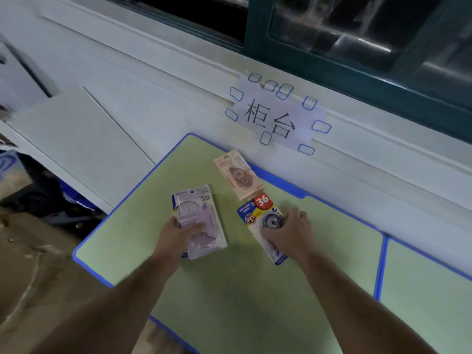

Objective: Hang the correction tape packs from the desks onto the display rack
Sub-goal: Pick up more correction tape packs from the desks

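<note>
Three correction tape packs are on a green desk (229, 290) with a blue rim. My left hand (176, 233) grips the lower part of a purple pack (196, 213), thumb across its front. My right hand (291, 231) holds the right side of a blue and white pack (260, 218) with a red "36" badge, fingers curled over its edge. A pink pack (238, 173) lies untouched at the desk's far edge, just beyond the blue one. No display rack is in view.
A white wall with a taped paper sign (273, 118) runs behind the desk, under a dark green window frame (332, 70). A second green desk (429, 290) adjoins on the right. White boards (76, 139) and dark clutter lie to the left over a brown floor (33, 272).
</note>
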The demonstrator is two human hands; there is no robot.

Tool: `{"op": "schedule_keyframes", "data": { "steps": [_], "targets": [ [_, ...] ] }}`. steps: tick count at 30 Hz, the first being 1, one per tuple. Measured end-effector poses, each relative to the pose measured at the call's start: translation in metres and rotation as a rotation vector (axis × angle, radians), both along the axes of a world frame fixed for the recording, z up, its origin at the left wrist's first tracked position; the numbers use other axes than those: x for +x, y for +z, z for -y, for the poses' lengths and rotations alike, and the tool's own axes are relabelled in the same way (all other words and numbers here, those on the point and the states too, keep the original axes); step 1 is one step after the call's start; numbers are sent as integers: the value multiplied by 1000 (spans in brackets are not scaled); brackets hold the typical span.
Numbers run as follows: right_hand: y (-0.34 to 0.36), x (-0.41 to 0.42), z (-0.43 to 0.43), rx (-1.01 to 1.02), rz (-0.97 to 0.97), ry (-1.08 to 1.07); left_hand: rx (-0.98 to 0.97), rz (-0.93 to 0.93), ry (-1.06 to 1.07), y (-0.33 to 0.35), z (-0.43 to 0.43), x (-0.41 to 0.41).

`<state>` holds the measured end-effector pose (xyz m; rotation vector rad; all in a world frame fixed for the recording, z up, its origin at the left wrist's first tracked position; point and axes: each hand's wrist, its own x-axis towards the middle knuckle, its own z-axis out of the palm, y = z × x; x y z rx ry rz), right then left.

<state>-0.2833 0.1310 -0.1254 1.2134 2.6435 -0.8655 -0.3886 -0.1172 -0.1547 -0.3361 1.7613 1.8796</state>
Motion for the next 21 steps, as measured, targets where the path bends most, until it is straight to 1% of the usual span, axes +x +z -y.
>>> {"op": "schedule_keyframes", "data": {
  "steps": [2,5,8,10,13,18,21],
  "targets": [
    [1,-27,-2,-82,-128,-40,31,-14,16,1,-5,-12],
    [8,-71,2,-136,-190,-50,37,-33,-5,1,-10,-26],
    [6,-111,6,-124,-226,-68,19,-47,-44,-1,-12,-30],
    [4,-133,9,-88,-208,-69,22,-40,-48,-2,-11,-31],
    [3,-154,14,-7,-96,-24,35,-15,-24,-4,-11,-33],
    [-1,-161,25,182,8,96,14,-20,-27,-1,-17,-34],
    [3,-162,22,174,33,104,-12,-37,-46,1,-19,-35]
  ]
}}
